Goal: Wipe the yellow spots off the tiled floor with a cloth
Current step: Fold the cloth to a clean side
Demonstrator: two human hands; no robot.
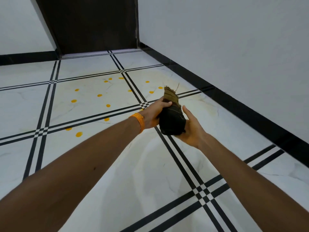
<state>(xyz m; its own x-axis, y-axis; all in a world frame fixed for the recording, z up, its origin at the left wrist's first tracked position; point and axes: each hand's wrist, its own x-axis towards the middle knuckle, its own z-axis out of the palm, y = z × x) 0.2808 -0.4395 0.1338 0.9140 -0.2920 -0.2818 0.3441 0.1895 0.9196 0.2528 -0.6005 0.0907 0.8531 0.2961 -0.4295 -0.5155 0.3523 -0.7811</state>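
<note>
A dark folded cloth with a yellow-stained, frayed far end is held above the floor between both hands. My left hand, with an orange thread band at the wrist, grips its left side with the fingers over the top. My right hand cups it from below and the right, thumb raised. Several yellow spots dot the white tiled floor ahead and to the left of the cloth. A faint yellowish smear lies on the tiles to the right.
Black double stripes cross the white tiles. A black skirting runs along the grey wall on the right. A dark door stands at the far end, with another grey wall and skirting to its left.
</note>
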